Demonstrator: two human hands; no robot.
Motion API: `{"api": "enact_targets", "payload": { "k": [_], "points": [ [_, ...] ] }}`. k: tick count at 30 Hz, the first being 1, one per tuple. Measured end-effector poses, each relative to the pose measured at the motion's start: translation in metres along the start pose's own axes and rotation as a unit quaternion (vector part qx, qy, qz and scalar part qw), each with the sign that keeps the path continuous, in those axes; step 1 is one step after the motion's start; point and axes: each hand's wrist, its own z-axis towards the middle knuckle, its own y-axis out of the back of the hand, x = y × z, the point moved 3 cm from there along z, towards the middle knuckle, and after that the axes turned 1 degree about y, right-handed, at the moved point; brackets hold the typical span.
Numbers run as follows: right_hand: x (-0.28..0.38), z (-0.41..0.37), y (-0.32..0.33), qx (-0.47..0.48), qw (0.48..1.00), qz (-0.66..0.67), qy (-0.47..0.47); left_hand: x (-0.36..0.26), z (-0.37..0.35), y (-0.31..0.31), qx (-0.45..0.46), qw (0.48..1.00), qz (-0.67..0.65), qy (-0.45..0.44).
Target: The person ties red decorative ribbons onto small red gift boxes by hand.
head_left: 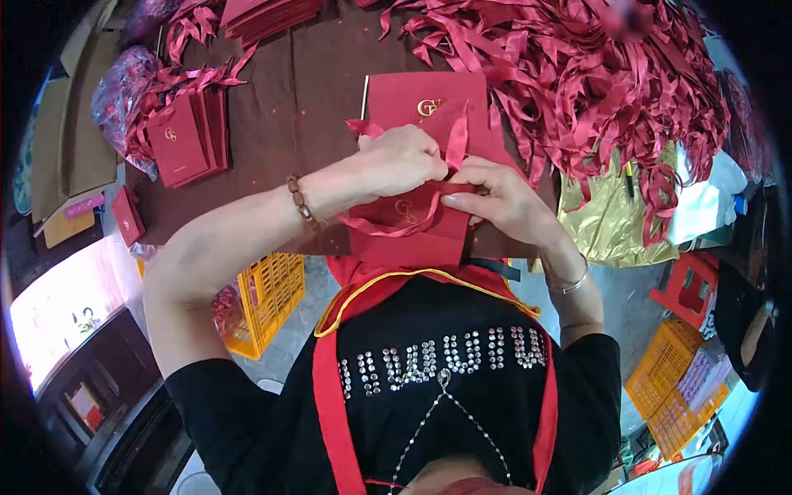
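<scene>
A red bag (pixel 412 239) with a gold logo lies at the table's front edge, on top of or against another red bag (pixel 400 95) behind it. My left hand (pixel 404 161), with a beaded bracelet at the wrist, is closed on a red ribbon (pixel 457 144) above the bags. Close beside it on the right, my right hand (pixel 495 194) pinches the same ribbon between thumb and fingers. A ribbon loop hangs in a curve over the front bag. The spot where the fingertips meet is partly hidden.
Red ribbons (pixel 569 91) are heaped at the back right of the brown table (pixel 272 99). Red bags (pixel 190 140) stand at left, with more stacked behind (pixel 268 16). Gold wrapping (pixel 606 219) hangs at right. Yellow crates (pixel 272 297) are below the table.
</scene>
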Motion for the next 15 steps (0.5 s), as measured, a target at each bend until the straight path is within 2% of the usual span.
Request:
{"api": "enact_targets", "payload": {
  "k": [2,4,6,7,8,9,10,12,13,15],
  "points": [
    [-0.002,0.001,-0.001,0.010,1.000,0.016,-0.007,-0.001,-0.001,0.003,0.106,0.993,-0.055,-0.027],
    [0.001,0.003,-0.003,0.002,0.992,-0.102,0.078,0.000,0.001,0.008,0.131,0.990,-0.049,-0.033],
    [0.004,0.005,-0.005,0.005,0.993,-0.095,0.066,0.000,0.004,0.011,0.169,0.984,0.015,-0.058],
    [0.006,0.005,-0.005,0.006,0.995,-0.089,0.052,-0.001,0.004,0.010,0.166,0.984,0.014,-0.058],
    [0.009,0.004,-0.005,0.008,0.995,-0.090,0.053,-0.001,0.005,0.008,0.147,0.988,0.042,-0.020],
    [0.008,0.004,-0.005,0.012,1.000,-0.019,-0.003,-0.002,0.004,0.006,0.126,0.989,0.070,0.018],
    [0.007,0.003,-0.005,0.015,0.997,0.052,-0.059,-0.005,0.003,0.004,0.125,0.990,0.067,0.017],
    [0.001,0.004,-0.003,0.020,0.999,0.021,-0.029,-0.011,0.000,0.003,0.090,0.987,0.131,-0.017],
    [0.001,0.004,-0.002,0.022,1.000,-0.007,0.003,-0.006,0.002,0.001,0.089,0.988,0.129,-0.017],
    [0.012,0.000,-0.008,0.048,0.998,0.025,-0.011,0.001,0.009,0.003,0.019,0.995,0.091,-0.032]
  ]
}}
